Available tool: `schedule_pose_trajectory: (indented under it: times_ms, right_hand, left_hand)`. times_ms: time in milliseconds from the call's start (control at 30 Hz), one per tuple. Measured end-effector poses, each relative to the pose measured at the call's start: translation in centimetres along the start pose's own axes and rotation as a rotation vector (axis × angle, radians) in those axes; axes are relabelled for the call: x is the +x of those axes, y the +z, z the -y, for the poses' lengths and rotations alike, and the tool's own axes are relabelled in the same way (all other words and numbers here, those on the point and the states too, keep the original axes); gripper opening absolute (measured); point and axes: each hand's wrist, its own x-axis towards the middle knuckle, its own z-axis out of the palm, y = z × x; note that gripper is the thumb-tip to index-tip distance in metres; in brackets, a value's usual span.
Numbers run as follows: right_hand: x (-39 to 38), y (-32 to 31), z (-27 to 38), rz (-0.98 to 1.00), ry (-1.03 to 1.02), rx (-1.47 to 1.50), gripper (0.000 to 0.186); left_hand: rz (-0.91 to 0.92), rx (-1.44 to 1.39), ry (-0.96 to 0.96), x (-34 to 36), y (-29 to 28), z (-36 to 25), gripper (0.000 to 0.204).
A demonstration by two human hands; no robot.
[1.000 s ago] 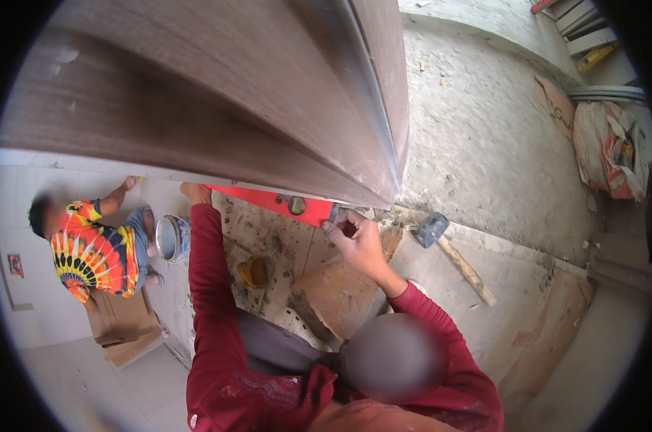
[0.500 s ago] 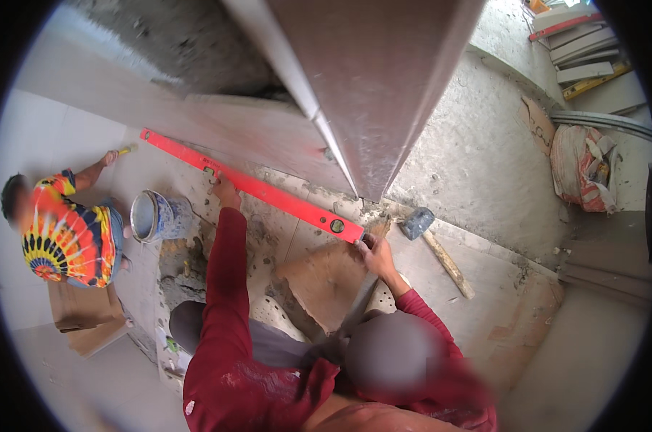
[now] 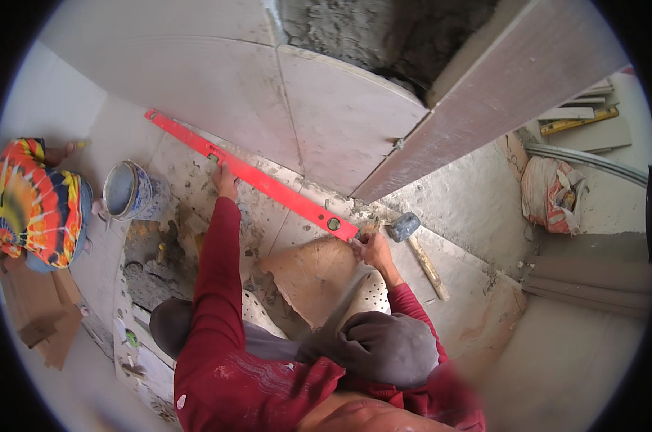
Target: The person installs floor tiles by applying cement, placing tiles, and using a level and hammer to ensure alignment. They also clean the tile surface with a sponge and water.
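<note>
A long red spirit level point(image 3: 268, 186) slants from the far left to the middle, along the foot of the tiled wall. My left hand point(image 3: 226, 180) is closed on its near edge, a little left of its middle, by one of its vials. At the level's right end, the fingers of my right hand point(image 3: 378, 255) close at the corner; the fingertips are partly hidden. Just right of that hand lies a mallet with a dark head point(image 3: 403, 227) and a worn wooden handle point(image 3: 428, 268). A brown sheet of cardboard point(image 3: 315, 277) lies on the floor between my feet.
A paint-stained bucket point(image 3: 135, 191) stands at the left, near a co-worker in a tie-dye shirt point(image 3: 34, 205). A metal-faced upright panel point(image 3: 477, 108) juts out at the upper right. Beyond it are a sack point(image 3: 549, 194) and a yellow level point(image 3: 579, 121). Cardboard point(image 3: 41, 302) lies lower left.
The view has shifted, showing more of the tiled wall. My left hand stays on the spirit level; my right fingers have shifted slightly at its end. The co-worker's arm is drawn in closer.
</note>
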Motion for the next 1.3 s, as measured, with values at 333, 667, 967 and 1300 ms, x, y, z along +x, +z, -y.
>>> schedule_pose_trajectory:
  times_ms: [333, 667, 967, 1300]
  right_hand:
    - [0.4, 0.0, 2.7, -0.396, -0.377, -0.408, 0.046]
    - [0.7, -1.8, 11.4, -0.561, -0.751, -0.358, 0.061]
    - [-1.6, -4.1, 12.6, -0.662, -0.772, -0.457, 0.036]
    - [-13.0, -15.3, 30.8, -0.867, -1.182, -0.994, 0.038]
  left_hand:
    - [-0.303, 0.425, 0.354, 1.6, 1.0, 1.7, 0.041]
    - [-0.375, 0.265, 0.677, -5.2, 3.8, -0.1, 0.036]
    - [-0.032, -0.002, 0.833, -19.7, 11.0, -8.2, 0.032]
    - [0.212, -0.032, 1.685, -32.2, 13.8, -22.5, 0.031]
